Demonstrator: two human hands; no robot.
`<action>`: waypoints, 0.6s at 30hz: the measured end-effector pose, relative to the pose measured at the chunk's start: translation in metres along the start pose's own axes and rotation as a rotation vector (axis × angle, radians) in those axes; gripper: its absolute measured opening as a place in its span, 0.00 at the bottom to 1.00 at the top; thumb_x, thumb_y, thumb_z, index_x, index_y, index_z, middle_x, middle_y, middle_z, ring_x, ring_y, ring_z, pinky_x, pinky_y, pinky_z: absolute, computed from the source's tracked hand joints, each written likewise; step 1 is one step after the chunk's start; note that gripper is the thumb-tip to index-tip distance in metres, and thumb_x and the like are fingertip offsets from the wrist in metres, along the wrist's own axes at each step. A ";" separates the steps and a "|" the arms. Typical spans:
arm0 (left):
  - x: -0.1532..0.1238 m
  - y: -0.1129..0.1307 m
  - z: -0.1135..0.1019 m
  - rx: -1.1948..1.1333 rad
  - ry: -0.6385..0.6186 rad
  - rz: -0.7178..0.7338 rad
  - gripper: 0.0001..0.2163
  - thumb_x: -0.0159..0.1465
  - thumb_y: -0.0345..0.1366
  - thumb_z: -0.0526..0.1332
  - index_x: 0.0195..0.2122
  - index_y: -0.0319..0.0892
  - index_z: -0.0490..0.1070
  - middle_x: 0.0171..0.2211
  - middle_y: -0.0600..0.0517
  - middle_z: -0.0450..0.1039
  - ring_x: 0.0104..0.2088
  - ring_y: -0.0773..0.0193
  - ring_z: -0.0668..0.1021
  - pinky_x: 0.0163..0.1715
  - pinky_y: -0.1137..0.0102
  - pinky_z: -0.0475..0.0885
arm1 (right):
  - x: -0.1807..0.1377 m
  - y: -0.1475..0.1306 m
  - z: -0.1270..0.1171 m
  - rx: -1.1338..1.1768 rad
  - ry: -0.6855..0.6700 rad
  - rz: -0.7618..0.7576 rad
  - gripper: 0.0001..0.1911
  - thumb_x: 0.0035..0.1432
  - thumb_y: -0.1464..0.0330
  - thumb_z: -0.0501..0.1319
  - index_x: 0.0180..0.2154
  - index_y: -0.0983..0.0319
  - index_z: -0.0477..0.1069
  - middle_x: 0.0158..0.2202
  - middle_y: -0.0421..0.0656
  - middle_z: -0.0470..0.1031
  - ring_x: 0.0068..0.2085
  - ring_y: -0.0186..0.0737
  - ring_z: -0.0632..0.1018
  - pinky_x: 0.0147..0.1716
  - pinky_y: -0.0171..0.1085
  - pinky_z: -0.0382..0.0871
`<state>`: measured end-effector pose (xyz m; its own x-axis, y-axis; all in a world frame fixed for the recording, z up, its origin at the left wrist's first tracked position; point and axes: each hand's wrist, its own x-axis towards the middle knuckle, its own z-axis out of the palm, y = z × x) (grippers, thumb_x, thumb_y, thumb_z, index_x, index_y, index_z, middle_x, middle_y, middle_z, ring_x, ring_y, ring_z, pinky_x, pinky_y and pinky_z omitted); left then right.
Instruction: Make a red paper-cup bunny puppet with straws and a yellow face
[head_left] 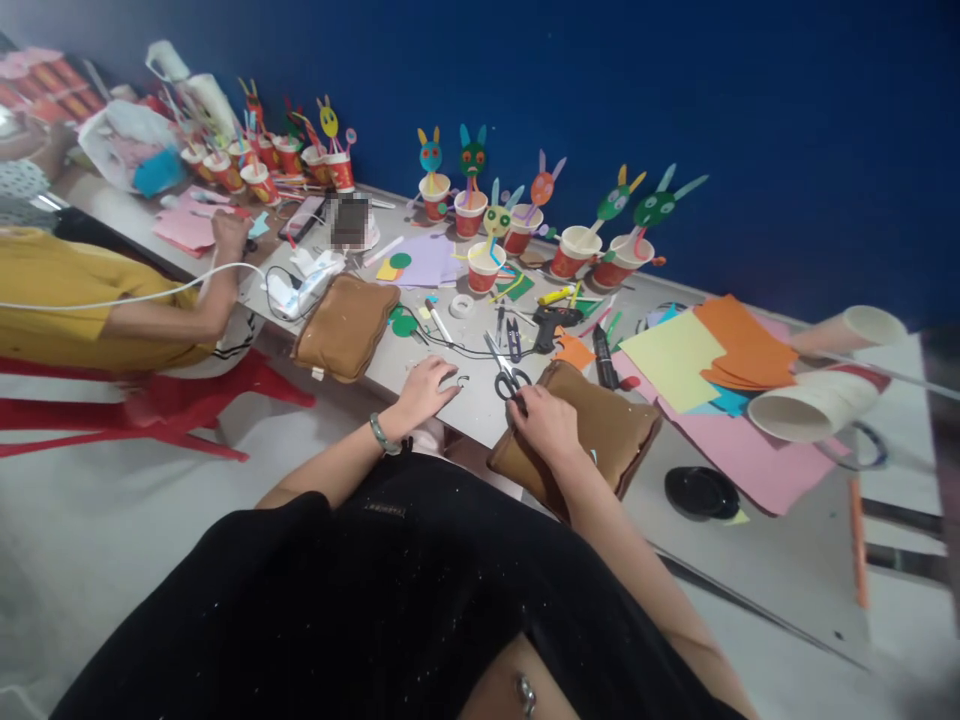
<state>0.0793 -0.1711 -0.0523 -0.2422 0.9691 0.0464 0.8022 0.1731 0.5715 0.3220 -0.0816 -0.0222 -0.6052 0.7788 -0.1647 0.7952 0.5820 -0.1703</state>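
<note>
My left hand (pixel 426 392), with a bangle on its wrist, rests at the front edge of the table. Its fingers are bent and a little apart, and beside their tips is a small dark curl (pixel 463 379) too fine to identify. Black-handled scissors (pixel 498 350) lie with blades pointing away from me. My right hand (pixel 551 422) has its fingers closed at one handle loop while its palm is over a brown cushion (pixel 611 420). Thread snips (pixel 514 340), a glue gun (pixel 553 325) and a black marker (pixel 604 358) lie just beyond.
Red paper cups (pixel 486 268) with paper-faced puppets line the wall. Coloured paper (pixel 675 350) and cardboard tubes (pixel 814 405) are to the right, near a black lid (pixel 701 493). Another brown cushion (pixel 345 325) overhangs the left edge. A person in a yellow shirt (pixel 82 285) sits further left.
</note>
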 end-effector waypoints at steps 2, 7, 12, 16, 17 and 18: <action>0.000 0.004 0.002 0.013 -0.002 -0.007 0.11 0.70 0.31 0.72 0.53 0.43 0.84 0.53 0.44 0.82 0.55 0.52 0.83 0.61 0.59 0.78 | 0.000 0.001 0.002 0.002 0.011 -0.008 0.17 0.78 0.62 0.55 0.49 0.61 0.81 0.53 0.57 0.87 0.44 0.51 0.84 0.39 0.42 0.65; 0.000 0.011 0.005 0.064 -0.021 -0.009 0.14 0.75 0.32 0.67 0.60 0.42 0.83 0.55 0.42 0.81 0.55 0.52 0.82 0.61 0.58 0.76 | 0.001 0.003 0.005 0.028 0.027 0.013 0.17 0.77 0.61 0.55 0.53 0.62 0.79 0.52 0.56 0.87 0.44 0.52 0.84 0.37 0.41 0.63; 0.007 0.015 0.008 0.040 -0.046 0.002 0.07 0.76 0.32 0.65 0.45 0.42 0.85 0.50 0.43 0.80 0.50 0.53 0.81 0.57 0.58 0.75 | 0.000 0.004 0.006 0.079 0.040 0.033 0.18 0.76 0.61 0.57 0.56 0.62 0.77 0.52 0.57 0.87 0.45 0.54 0.84 0.37 0.42 0.62; 0.013 0.018 0.009 0.000 -0.057 0.001 0.08 0.76 0.29 0.63 0.41 0.41 0.81 0.48 0.42 0.80 0.48 0.52 0.81 0.57 0.57 0.75 | 0.000 0.004 0.006 0.087 0.048 0.019 0.16 0.75 0.61 0.57 0.51 0.61 0.80 0.53 0.56 0.88 0.47 0.53 0.84 0.39 0.41 0.64; 0.014 0.018 0.009 -0.015 -0.059 0.000 0.07 0.75 0.28 0.63 0.40 0.41 0.80 0.48 0.42 0.80 0.48 0.52 0.81 0.57 0.57 0.76 | -0.001 0.004 0.005 0.089 0.050 0.019 0.16 0.75 0.61 0.57 0.50 0.61 0.80 0.52 0.56 0.88 0.47 0.53 0.84 0.39 0.41 0.64; 0.014 0.018 0.008 -0.033 -0.062 -0.001 0.07 0.75 0.28 0.64 0.39 0.41 0.80 0.48 0.42 0.81 0.48 0.52 0.81 0.57 0.57 0.76 | -0.001 0.004 0.005 0.089 0.054 0.021 0.16 0.75 0.61 0.56 0.50 0.60 0.80 0.52 0.56 0.88 0.47 0.53 0.83 0.39 0.41 0.64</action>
<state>0.0948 -0.1526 -0.0481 -0.2079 0.9781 -0.0041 0.7833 0.1690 0.5983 0.3258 -0.0809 -0.0282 -0.5841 0.8032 -0.1172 0.7996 0.5445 -0.2533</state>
